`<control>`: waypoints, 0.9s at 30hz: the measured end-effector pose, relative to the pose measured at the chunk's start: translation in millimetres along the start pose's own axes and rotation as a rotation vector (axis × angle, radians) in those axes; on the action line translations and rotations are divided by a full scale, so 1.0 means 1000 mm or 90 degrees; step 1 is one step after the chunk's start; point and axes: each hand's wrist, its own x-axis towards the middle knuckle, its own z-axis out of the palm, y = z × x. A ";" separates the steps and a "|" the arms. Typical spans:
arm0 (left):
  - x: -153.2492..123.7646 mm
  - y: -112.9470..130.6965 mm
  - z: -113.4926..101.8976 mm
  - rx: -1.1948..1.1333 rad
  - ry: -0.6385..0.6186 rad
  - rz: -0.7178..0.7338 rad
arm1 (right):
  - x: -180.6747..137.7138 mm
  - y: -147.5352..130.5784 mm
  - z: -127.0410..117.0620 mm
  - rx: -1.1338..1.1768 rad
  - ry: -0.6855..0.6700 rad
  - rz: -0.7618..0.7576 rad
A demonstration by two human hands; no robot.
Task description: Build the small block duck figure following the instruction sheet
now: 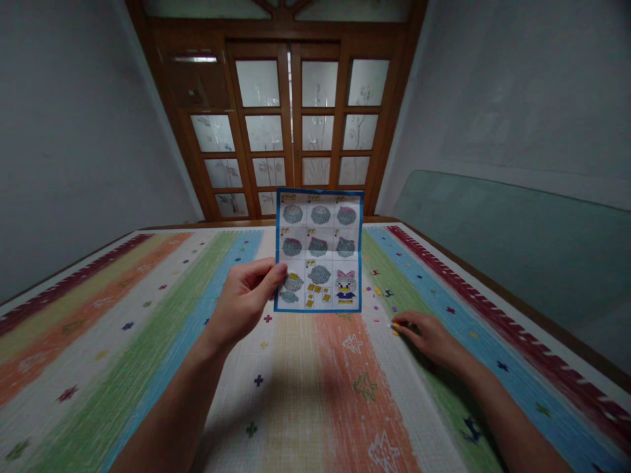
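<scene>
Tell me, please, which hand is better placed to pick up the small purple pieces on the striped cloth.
Likely the right hand: it is close to the small purple pieces, while the left hand holds the blue-bordered paper sheet.

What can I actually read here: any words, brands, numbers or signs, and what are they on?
No readable words, brands or numbers.
Blue-bordered sheet in the left hand: tiny marks in several picture panels, too small and blurred to read.
Tablecloth: plus-shaped marks, like "+", apparently just part of the pattern.
</scene>
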 end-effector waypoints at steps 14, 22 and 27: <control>-0.001 -0.002 -0.001 -0.017 0.001 -0.016 | -0.003 -0.010 0.000 -0.023 -0.063 -0.003; -0.001 0.001 0.000 -0.004 -0.002 0.005 | -0.002 -0.014 -0.002 -0.030 -0.108 -0.036; 0.001 -0.001 -0.001 0.006 0.001 0.015 | -0.004 -0.023 -0.002 -0.083 -0.159 -0.054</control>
